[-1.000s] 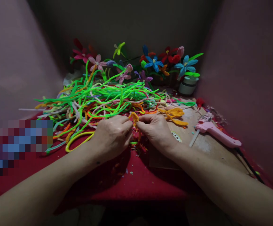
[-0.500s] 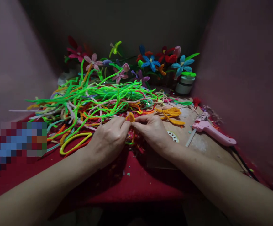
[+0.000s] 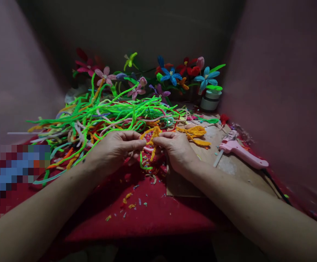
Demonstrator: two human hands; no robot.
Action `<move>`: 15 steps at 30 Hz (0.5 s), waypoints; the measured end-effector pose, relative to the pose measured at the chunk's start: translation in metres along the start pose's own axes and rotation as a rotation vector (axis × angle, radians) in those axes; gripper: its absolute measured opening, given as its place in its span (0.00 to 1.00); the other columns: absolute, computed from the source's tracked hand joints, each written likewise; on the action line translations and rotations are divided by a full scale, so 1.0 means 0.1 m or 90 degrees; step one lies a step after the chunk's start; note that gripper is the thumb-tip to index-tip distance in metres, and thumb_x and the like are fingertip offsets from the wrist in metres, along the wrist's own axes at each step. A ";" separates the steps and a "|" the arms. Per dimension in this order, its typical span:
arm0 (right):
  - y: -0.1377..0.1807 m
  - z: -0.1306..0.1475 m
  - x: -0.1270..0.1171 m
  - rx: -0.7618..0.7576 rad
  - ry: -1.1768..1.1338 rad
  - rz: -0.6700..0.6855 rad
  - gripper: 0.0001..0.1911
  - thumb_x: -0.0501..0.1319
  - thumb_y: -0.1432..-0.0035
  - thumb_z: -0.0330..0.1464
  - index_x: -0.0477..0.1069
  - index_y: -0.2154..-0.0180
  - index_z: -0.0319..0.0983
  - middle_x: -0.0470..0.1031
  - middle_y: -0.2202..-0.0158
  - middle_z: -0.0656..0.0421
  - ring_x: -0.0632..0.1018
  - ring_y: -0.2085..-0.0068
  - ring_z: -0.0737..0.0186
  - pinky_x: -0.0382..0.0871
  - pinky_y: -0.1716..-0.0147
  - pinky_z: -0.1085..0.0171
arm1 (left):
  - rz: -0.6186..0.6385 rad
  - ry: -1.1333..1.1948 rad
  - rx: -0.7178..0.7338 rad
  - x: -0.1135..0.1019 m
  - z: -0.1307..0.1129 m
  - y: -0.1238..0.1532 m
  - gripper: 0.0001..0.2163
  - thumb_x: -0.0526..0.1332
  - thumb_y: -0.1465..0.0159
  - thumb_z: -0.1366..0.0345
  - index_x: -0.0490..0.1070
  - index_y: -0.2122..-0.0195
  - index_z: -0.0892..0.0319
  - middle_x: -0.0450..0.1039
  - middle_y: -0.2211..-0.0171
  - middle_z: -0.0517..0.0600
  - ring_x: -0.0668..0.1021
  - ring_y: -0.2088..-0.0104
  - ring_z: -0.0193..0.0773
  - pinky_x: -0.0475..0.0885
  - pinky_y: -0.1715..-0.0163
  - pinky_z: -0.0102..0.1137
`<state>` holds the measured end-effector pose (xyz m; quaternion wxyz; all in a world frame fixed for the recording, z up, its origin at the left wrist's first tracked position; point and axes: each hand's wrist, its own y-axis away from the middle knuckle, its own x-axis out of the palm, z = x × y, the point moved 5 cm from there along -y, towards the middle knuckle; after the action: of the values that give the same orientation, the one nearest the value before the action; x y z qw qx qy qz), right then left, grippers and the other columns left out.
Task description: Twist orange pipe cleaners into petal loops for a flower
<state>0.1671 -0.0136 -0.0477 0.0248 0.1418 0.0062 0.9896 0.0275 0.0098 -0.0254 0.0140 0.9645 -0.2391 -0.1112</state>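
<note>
Between my two hands is an orange pipe cleaner (image 3: 155, 131), bent into a loop with a piece hanging down. My left hand (image 3: 117, 146) pinches its left side between thumb and fingers. From the right, my right hand (image 3: 174, 145) pinches the same pipe cleaner, fingers closed. Just beyond my right hand, orange pipe-cleaner petals (image 3: 195, 133) lie on a cardboard sheet (image 3: 185, 183). Below the held piece, a short green pipe-cleaner scrap (image 3: 145, 166) rests among small clippings on the red cloth (image 3: 147, 225).
A tangled heap of pipe cleaners (image 3: 114, 112) spreads behind my hands. Pipe-cleaner flowers (image 3: 171, 74) stand along the back, near a small white jar (image 3: 210, 100). On the cardboard at right lies a pink glue gun (image 3: 242, 153) with a dark cord (image 3: 277, 189).
My hands have moved apart, my left hand shifting left. More of the orange pipe cleaner now shows between them, opened into a wider loop. The whole view has shifted slightly.
</note>
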 end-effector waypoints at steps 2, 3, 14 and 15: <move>0.02 -0.01 0.02 0.030 -0.006 0.016 0.06 0.60 0.57 0.28 0.67 0.82 0.37 0.65 0.87 0.64 0.66 0.85 0.71 0.61 0.85 0.69 | -0.022 -0.047 0.039 0.02 -0.04 0.02 0.09 0.64 0.46 0.60 0.68 0.76 0.60 0.65 0.84 0.44 0.66 0.85 0.28 0.60 0.85 0.25; 0.03 -0.01 0.03 0.046 -0.014 0.023 0.05 0.60 0.57 0.28 0.67 0.82 0.37 0.66 0.87 0.64 0.66 0.85 0.71 0.61 0.85 0.69 | -0.034 -0.090 0.062 0.04 -0.06 0.04 0.10 0.65 0.47 0.61 0.69 0.77 0.61 0.65 0.84 0.44 0.65 0.84 0.27 0.59 0.85 0.24; 0.03 0.03 0.06 -0.038 -0.050 0.045 0.04 0.64 0.58 0.30 0.71 0.78 0.37 0.69 0.82 0.64 0.68 0.80 0.72 0.64 0.78 0.69 | -0.223 -0.356 0.337 0.14 -0.27 0.27 0.10 0.62 0.44 0.63 0.65 0.80 0.60 0.63 0.82 0.43 0.63 0.80 0.27 0.58 0.81 0.24; 0.04 0.04 0.07 -0.048 -0.054 0.045 0.03 0.64 0.58 0.30 0.71 0.77 0.37 0.70 0.81 0.64 0.69 0.79 0.72 0.64 0.77 0.68 | -0.238 -0.385 0.371 0.15 -0.28 0.29 0.10 0.62 0.44 0.64 0.65 0.80 0.60 0.63 0.82 0.42 0.63 0.81 0.27 0.58 0.81 0.24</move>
<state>0.1614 -0.0173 -0.0422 -0.0046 0.1829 -0.0371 0.9824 0.0330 -0.0239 0.0011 -0.3483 0.8790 -0.0753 -0.3168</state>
